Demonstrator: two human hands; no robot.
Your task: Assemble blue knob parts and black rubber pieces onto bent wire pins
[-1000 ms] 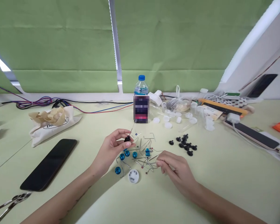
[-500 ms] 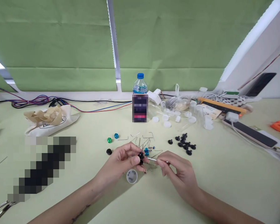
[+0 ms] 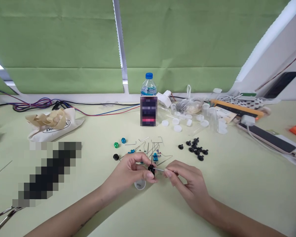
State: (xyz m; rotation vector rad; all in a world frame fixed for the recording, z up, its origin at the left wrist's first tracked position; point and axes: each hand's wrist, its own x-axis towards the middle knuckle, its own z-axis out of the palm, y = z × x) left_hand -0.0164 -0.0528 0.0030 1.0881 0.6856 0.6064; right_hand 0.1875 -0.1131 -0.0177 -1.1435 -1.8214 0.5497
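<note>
My left hand [image 3: 135, 169] pinches a small black knob-like part [image 3: 151, 169] between thumb and fingers. In my right hand [image 3: 185, 177] is a thin metal hex key [image 3: 159, 169], its tip meeting the side of the black part. Whether the tip sits inside a hole is too small to tell. A small round white cap [image 3: 140, 184] with tiny dark bits in it lies under my left hand, partly covered. Just beyond my fingers are loose hex keys [image 3: 161, 141], a blue metal part [image 3: 155, 157], and green [image 3: 116, 144], blue [image 3: 123, 140] and black [image 3: 115, 157] knobs.
Several black flanged pieces [image 3: 196, 148] lie to the right. A bottle [image 3: 149, 89] stands at the back, beside white caps [image 3: 177, 128] and clear tubes. On the left are a cloth pouch [image 3: 56, 126] and metal-handled tool [image 3: 7, 217]. A power bank [image 3: 266, 136] lies far right.
My left hand has turned the black part, so a thin rod now points up from it. The hex key tip has shifted slightly left against it. My view has tilted a little.
</note>
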